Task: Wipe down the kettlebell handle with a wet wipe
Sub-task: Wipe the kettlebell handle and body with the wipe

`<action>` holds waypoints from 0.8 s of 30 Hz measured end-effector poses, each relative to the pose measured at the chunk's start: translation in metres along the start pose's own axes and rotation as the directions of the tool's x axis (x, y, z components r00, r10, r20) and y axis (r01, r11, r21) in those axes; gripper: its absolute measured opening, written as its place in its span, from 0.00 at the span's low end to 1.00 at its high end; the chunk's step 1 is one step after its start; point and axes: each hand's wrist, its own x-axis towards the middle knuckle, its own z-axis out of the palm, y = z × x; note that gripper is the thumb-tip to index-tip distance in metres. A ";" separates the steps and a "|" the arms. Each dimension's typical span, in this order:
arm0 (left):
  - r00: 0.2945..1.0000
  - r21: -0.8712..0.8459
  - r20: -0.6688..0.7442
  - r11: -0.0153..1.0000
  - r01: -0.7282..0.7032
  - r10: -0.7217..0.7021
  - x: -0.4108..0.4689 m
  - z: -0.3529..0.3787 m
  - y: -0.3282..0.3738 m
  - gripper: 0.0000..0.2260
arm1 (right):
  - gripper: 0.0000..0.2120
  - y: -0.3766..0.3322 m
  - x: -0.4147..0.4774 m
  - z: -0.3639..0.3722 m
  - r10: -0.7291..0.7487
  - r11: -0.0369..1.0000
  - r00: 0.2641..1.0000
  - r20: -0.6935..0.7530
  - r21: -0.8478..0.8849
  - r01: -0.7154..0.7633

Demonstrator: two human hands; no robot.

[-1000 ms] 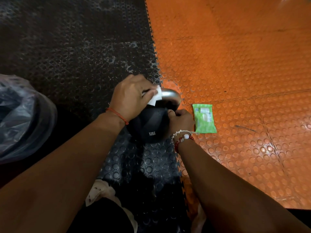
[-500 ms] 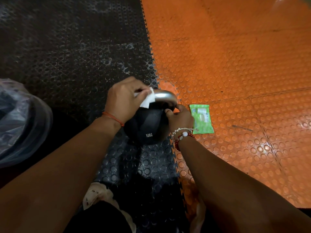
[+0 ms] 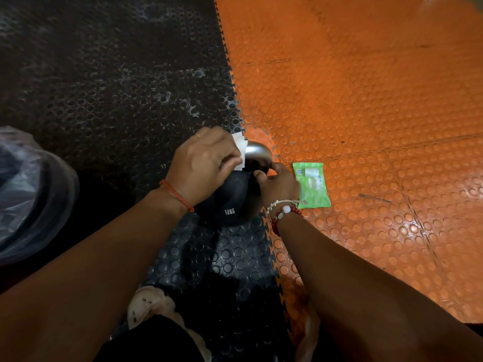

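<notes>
A black kettlebell (image 3: 230, 202) marked 12KG stands on the floor where the black mat meets the orange one. Its silver handle (image 3: 257, 151) arches over the top. My left hand (image 3: 202, 163) is wrapped over the left part of the handle and presses a white wet wipe (image 3: 240, 150) against it. My right hand (image 3: 278, 185) grips the base of the handle on the right side of the kettlebell. Most of the wipe is hidden under my left fingers.
A green pack of wet wipes (image 3: 312, 185) lies flat on the orange studded mat (image 3: 366, 113) just right of my right hand. A clear plastic bag (image 3: 28, 194) over a dark bin sits at the left edge. My shoe (image 3: 149, 305) is below the kettlebell on the black mat (image 3: 104, 87).
My left hand slid the wipe back along the handle toward the left and then slightly up; the right hand stayed on the kettlebell. The camera shifted a little.
</notes>
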 end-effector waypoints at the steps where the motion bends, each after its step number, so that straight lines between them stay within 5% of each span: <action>1: 1.000 -0.012 0.009 1.000 0.021 -0.020 0.002 0.000 -0.002 0.05 | 0.17 0.000 0.000 0.000 -0.001 1.000 1.000 0.000 0.002 0.001; 4: 0.984 -0.096 -0.021 0.980 0.174 -0.176 0.013 -0.001 -0.010 0.06 | 0.16 0.000 0.000 -0.001 -0.007 1.000 1.000 0.005 -0.001 0.007; 9: 0.997 0.028 0.064 0.999 -0.041 0.040 0.005 -0.005 -0.007 0.06 | 0.16 -0.001 -0.001 -0.002 -0.006 1.000 1.000 0.006 0.011 0.006; 13: 0.985 -0.101 -0.034 0.981 0.165 -0.169 0.007 -0.009 -0.021 0.05 | 0.16 -0.001 -0.002 -0.002 -0.004 1.000 1.000 0.010 0.022 0.004; 18: 0.998 0.018 0.047 0.999 -0.040 0.039 0.001 -0.005 -0.005 0.03 | 0.17 -0.004 -0.002 -0.004 0.005 1.000 1.000 0.016 0.026 -0.006; 22: 0.990 -0.072 -0.007 0.987 0.141 -0.142 0.012 -0.006 -0.015 0.06 | 0.17 -0.004 -0.002 -0.004 0.014 0.999 1.000 0.018 0.052 -0.015; 24: 0.994 -0.070 0.055 0.992 0.102 -0.098 0.014 -0.006 -0.011 0.07 | 0.17 -0.003 -0.002 -0.003 0.018 0.998 1.000 0.011 0.056 -0.018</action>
